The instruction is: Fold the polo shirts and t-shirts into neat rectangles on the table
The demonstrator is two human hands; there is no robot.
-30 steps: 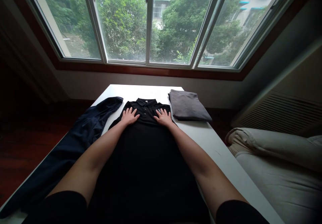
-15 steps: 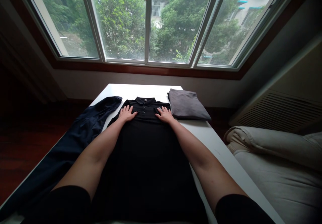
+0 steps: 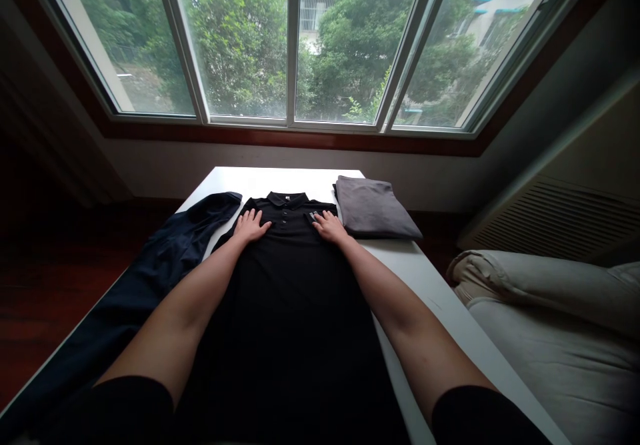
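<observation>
A black polo shirt (image 3: 295,285) lies spread on the white table, its collar toward the window and its buttoned placket facing up. My left hand (image 3: 250,226) rests flat on the shirt's left chest, fingers spread. On the other side of the placket, my right hand (image 3: 329,226) lies on the chest, fingers stretched out, beside a small pale mark on the fabric. Neither hand grips the cloth. The shirt's lower part runs toward me and blends into the dark at the bottom.
Folded grey cloth (image 3: 375,208) lies at the table's right far side, on something dark. Dark navy clothing (image 3: 165,252) is spread along the left edge of the white table (image 3: 420,285). A beige sofa (image 3: 550,318) stands at the right, below a window (image 3: 295,125).
Both hands stay almost in place on the shirt. The fingers of my right hand have shifted slightly right, showing more of the pale mark.
</observation>
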